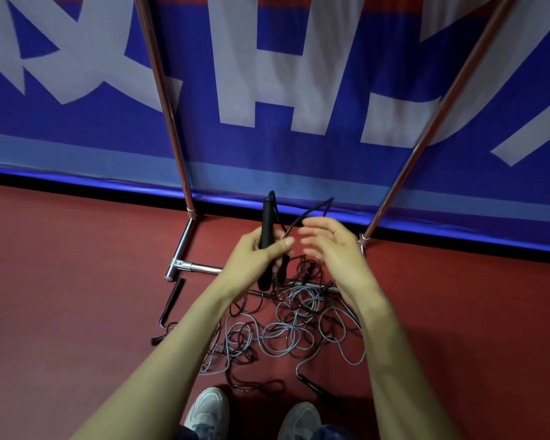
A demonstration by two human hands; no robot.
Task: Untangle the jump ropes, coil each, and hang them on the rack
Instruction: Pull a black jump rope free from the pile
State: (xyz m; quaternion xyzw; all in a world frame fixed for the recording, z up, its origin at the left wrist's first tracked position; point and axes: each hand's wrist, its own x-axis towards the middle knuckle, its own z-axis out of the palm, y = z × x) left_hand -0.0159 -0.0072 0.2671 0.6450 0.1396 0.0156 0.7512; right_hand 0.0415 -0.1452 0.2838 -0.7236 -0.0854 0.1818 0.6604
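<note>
A black handle (266, 241) is gripped upright by the left hand (258, 249), right hand (329, 246) held open beside it, above tangled ropes (286, 328).

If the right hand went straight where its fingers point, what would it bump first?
The right hand would probably meet the left hand, which grips the black handle; depth is unclear.

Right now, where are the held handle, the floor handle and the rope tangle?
held handle (266, 217): head view, its upper half.
floor handle (173, 300): head view, its shaft.
rope tangle (294, 325): head view, its centre.
</note>
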